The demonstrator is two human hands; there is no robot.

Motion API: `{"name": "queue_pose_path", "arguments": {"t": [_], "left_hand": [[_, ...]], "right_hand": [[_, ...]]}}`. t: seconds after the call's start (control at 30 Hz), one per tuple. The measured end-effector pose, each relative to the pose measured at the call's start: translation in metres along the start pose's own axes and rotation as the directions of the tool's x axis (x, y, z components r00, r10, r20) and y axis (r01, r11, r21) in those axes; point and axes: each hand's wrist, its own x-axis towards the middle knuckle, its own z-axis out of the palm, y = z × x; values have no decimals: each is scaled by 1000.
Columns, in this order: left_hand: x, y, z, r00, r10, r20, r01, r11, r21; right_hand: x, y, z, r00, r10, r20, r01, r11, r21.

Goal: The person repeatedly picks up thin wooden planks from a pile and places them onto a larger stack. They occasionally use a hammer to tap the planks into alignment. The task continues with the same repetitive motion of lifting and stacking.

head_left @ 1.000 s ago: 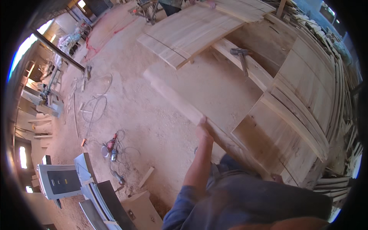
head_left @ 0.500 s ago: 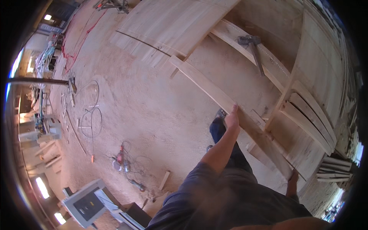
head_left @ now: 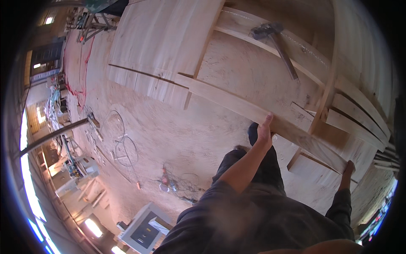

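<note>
A long, narrow wooden board [head_left: 228,98] lies across the gap between two wide wooden panels. My left hand [head_left: 265,132] is closed around it near its middle, thumb on top. At its right end my right hand [head_left: 350,167] grips the tip, its fingers partly hidden. The board's far left end meets the slotted edge of the left panel [head_left: 160,46]. Its right part passes over the lower end of the right panel [head_left: 366,55]. Beyond it, a hammer [head_left: 270,33] rests on a crosspiece [head_left: 306,55] that joins the two panels.
Several curved wooden slats [head_left: 355,129] lean on the right panel. On the dusty floor [head_left: 156,127] to the left are coiled cables [head_left: 124,150] and a red power tool [head_left: 165,178]. A grey machine box [head_left: 146,230] stands at the lower left. My legs are beneath the board.
My view has swung, so the panels and floor things appear shifted. The board's left end now sits against the left panel's slot. Both hands have kept their hold.
</note>
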Motion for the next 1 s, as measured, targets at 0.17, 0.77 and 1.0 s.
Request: {"name": "queue_pose_path", "arguments": {"t": [0.17, 0.77, 1.0], "left_hand": [[16, 69, -12, 749, 539, -385, -137, 695, 706], [101, 259, -75, 290, 931, -221, 229, 157, 961], [124, 351, -113, 178, 969, -170, 199, 134, 971]], "right_hand": [[-59, -53, 44, 976, -141, 167, 202, 873, -444], [-112, -303, 38, 978, 204, 51, -210, 959, 190], [-156, -386, 49, 963, 163, 216, -196, 971, 139]]}}
